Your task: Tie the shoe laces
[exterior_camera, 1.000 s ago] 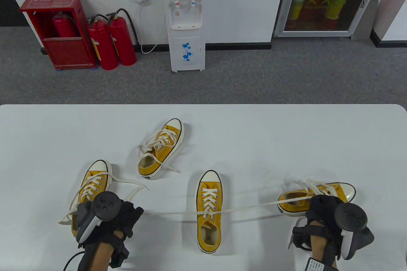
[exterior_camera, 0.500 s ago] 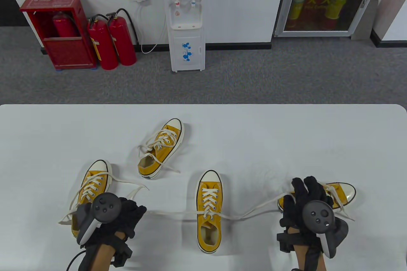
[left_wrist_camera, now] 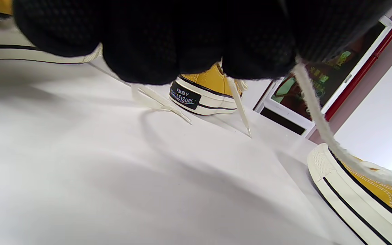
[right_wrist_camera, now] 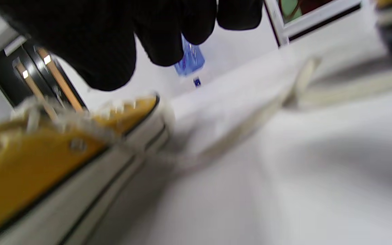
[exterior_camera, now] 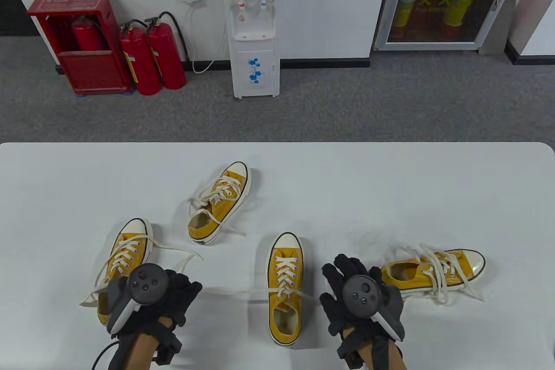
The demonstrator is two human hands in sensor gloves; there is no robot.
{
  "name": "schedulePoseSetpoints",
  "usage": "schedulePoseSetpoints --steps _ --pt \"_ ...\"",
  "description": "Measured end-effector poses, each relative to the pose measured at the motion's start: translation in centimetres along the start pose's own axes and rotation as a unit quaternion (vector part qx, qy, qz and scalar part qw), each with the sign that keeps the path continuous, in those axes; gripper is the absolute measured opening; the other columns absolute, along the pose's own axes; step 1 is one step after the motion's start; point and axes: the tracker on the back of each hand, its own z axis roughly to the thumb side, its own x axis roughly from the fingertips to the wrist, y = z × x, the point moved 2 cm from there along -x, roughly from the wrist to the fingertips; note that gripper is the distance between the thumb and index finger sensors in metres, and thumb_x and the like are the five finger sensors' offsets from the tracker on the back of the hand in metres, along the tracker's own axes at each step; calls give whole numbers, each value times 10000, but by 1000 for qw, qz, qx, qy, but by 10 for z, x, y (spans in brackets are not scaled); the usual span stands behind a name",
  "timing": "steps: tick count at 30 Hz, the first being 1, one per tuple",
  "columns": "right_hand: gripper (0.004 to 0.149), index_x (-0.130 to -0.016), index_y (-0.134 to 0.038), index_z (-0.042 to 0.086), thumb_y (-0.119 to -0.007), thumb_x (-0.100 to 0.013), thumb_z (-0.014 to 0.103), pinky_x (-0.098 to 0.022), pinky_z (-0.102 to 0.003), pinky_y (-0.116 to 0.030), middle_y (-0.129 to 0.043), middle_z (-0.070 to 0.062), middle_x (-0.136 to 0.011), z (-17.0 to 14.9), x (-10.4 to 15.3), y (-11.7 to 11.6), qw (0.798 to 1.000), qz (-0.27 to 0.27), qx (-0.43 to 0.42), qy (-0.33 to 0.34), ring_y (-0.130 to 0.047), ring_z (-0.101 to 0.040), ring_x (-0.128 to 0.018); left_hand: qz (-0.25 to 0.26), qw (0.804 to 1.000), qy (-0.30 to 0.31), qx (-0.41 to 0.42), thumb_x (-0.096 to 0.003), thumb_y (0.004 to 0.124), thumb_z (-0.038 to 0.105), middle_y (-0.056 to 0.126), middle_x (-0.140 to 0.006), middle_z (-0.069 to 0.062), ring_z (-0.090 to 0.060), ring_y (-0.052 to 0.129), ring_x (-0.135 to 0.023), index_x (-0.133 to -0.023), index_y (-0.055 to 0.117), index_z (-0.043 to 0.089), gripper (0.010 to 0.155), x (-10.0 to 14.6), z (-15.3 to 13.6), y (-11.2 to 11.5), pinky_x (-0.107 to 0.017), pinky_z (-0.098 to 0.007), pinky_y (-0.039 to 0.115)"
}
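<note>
Laces: L hand (exterior_camera: 167,300), near tabletop's front edge beside left shoe (exterior_camera: 123,266), has fingers curled around one lace (exterior_camera: 236,290) – wrist view shows the cord coming out of the fist. That lace runs right, across middle shoe (exterior_camera: 285,287), loose end just past it. R hand (exterior_camera: 353,289) sits between middle shoe and right shoe (exterior_camera: 433,272), fingers straight and spread, holding nothing; right wrist view is blurred. Right shoe lies on its side, laces loose in a heap. Fourth shoe (exterior_camera: 221,201) further back on tabletop (exterior_camera: 390,188), laces untied, ends trailing.
</note>
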Motion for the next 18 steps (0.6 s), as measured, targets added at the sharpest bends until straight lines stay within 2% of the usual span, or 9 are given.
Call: schedulePoseSetpoints --steps 5,7,11,12,15,18 --pt "719 -1058 -610 205 -859 -423 430 -697 -742 -164 -333 -66 -1161 6 -11 -31 996 74 50 -14 -337 -418 -1102 -1 1000 0 -1 -452 781 597 945 -703 -34 -278 987 -463 -588 958 286 383 0 0 1 -452 -542 821" --pt "691 -1047 -639 214 -863 -425 416 -692 -744 -157 -347 -66 -1160 7 -13 -36 996 79 42 -10 -330 -422 -1099 -2 1000 0 -1 -452 780 598 945 -703 -34 -278 987 -463 -588 958 287 382 0 1 1 -452 -542 821" --pt "609 -1007 -713 222 -858 -440 392 -699 -744 -158 -395 -68 -1157 7 -15 -40 997 75 28 -22 -345 -429 -1097 -3 1000 0 -4 -452 780 598 945 -704 -33 -278 987 -464 -588 958 286 384 0 1 1 -453 -543 821" --pt "576 -981 -751 228 -859 -439 392 -702 -744 -164 -424 -67 -1152 7 -15 -39 997 67 20 -22 -365 -426 -1096 -2 1000 0 -3 -452 780 597 945 -703 -34 -278 987 -464 -588 958 287 382 0 1 1 -452 -542 821" --pt "429 -809 -912 220 -878 -417 391 -696 -746 -229 -601 -77 -1088 4 -14 -31 1000 22 -10 -18 -486 -422 -1062 -3 1000 0 -2 -452 781 598 945 -703 -34 -278 987 -464 -586 959 286 384 0 1 2 -452 -542 821" --pt "415 -768 -917 189 -880 -412 398 -694 -748 -235 -639 -80 -1054 -2 -12 -22 998 23 -61 -15 -497 -419 -1056 -3 1000 -1 -1 -452 780 598 945 -703 -34 -279 987 -463 -586 958 286 383 0 1 1 -452 -543 821"
